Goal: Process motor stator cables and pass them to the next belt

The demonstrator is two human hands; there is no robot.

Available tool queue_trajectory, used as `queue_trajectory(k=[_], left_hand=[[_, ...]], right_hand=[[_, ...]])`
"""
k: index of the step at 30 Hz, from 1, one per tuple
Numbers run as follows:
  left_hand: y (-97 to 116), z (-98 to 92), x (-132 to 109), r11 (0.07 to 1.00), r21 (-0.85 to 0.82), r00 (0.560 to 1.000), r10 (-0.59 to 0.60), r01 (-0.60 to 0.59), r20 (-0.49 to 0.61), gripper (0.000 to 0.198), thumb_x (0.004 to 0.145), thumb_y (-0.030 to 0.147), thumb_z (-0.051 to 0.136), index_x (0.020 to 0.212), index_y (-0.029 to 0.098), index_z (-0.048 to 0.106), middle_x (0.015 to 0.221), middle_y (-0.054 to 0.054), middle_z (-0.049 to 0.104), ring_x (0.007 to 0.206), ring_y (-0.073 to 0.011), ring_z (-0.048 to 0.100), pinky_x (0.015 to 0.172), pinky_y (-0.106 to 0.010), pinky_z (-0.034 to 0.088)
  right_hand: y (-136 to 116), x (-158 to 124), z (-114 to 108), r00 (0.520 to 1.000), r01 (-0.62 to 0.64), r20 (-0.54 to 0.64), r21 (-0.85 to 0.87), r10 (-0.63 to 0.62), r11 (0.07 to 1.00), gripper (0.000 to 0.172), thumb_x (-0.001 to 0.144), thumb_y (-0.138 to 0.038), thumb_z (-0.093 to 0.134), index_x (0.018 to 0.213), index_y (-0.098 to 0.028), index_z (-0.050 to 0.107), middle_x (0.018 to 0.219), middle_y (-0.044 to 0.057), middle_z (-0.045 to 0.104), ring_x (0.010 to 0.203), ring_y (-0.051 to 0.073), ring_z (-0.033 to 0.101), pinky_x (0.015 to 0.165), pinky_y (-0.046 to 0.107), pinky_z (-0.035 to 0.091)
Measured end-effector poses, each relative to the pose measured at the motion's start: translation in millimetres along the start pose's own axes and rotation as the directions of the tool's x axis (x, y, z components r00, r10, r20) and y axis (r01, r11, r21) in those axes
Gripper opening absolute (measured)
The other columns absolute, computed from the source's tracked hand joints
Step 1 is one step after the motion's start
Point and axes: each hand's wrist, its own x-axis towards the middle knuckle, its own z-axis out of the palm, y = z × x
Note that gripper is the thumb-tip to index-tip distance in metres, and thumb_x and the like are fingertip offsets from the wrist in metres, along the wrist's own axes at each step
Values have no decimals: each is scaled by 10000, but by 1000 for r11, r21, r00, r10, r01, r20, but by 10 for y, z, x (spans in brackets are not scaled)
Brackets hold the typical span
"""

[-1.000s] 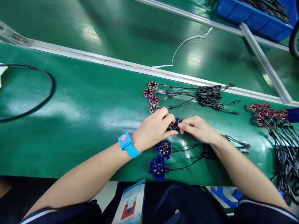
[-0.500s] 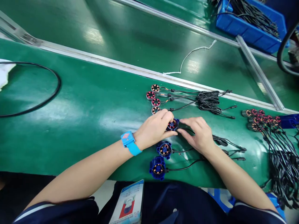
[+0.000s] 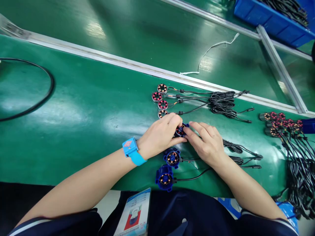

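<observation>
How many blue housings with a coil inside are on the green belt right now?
3: one pinched between the left hand and right hand at, two nearer the body at and. The hands may hide more.

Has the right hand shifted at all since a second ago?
Yes. The right hand has slid left, its fingers now closer over the blue part the left hand holds, nearer the blue housing below.

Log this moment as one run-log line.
left hand: grips blue coil housing | right hand: fingers on same housing | surface: green mat
</observation>
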Motion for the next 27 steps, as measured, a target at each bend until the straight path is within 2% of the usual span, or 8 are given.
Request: queue_trajectory(k=[3, 6, 8, 11, 14, 18, 23, 27], left_hand=[[-27, 27, -27, 999, 0, 999, 33, -33, -41, 506, 801, 348, 828, 1064, 168, 434, 1006, -58, 593, 899, -215, 618, 763, -328, 534], [-42, 38, -54, 984, 55, 978, 173, -167, -118, 404, 888, 348, 740, 1103, 153, 459, 1105, -103, 636, 1039, -239, 624, 869, -358, 524], [-23, 31, -64, 956, 160, 957, 265, -244, -122, 277, 952, 326, 660, 1098, 159, 493, 1115, -88, 668, 1090, -239, 616, 889, -372, 500], [51, 13, -68, 915, 316, 955, 286, -250, -75, 153, 999, 270, 578, 1085, 150, 536, 1097, -67, 694, 1090, -233, 615, 866, -377, 479], [136, 1, -65, 876, 421, 961, 273, -235, -31, 103, 1001, 207, 539, 1062, 127, 562, 1065, -76, 695, 1039, -231, 625, 866, -376, 477], [187, -18, -54, 793, 509, 936, 343, -335, 82, 130, 977, 105, 476, 1040, 114, 589, 1015, -86, 697, 995, -230, 637, 838, -359, 489], [190, -28, -41, 707, 579, 908, 384, -406, 167, 262, 974, 83, 374, 1122, 90, 590, 1151, -161, 667, 1107, -272, 619, 882, -374, 504], [199, -13, -37, 700, 598, 916, 358, -391, 180, 248, 958, 79, 415, 1137, 87, 587, 1174, -184, 650, 1064, -290, 631, 845, -385, 525]], right_hand=[[-7, 18, 40, 1000, -15, -3, 54, 15, 998, 235, 987, -193, 567, 1202, -163, 658, 1207, 122, 678, 1139, 237, 597, 885, 347, 500], [-10, 5, 71, 999, -10, -32, 66, 12, 998, 244, 979, -171, 573, 1205, -132, 656, 1190, 139, 682, 1104, 235, 615, 897, 351, 518], [-12, -10, 89, 999, -9, -47, 65, 12, 998, 251, 971, -155, 578, 1206, -126, 659, 1193, 144, 680, 1094, 234, 620, 911, 352, 523], [-11, -25, 117, 998, -26, -51, 97, 31, 995, 275, 966, -155, 583, 1232, -142, 651, 1209, 140, 675, 1104, 235, 627, 940, 357, 525], [-8, -23, 150, 992, -70, -88, 227, 92, 971, 326, 973, -171, 577, 1298, -165, 594, 1190, 124, 686, 1091, 218, 649, 938, 350, 540], [-11, -13, 196, 965, -102, -187, 382, 185, 919, 421, 946, -172, 624, 1345, -158, 492, 1131, 119, 704, 1018, 213, 677, 860, 346, 571], [-29, 5, 222, 954, -124, -219, 339, 206, 933, 408, 947, -171, 617, 1323, -140, 461, 1103, 120, 702, 970, 219, 681, 829, 353, 580], [-33, 21, 224, 952, -134, -217, 330, 214, 934, 342, 978, -174, 574, 1297, -164, 451, 1123, 97, 707, 999, 207, 683, 846, 340, 575]])
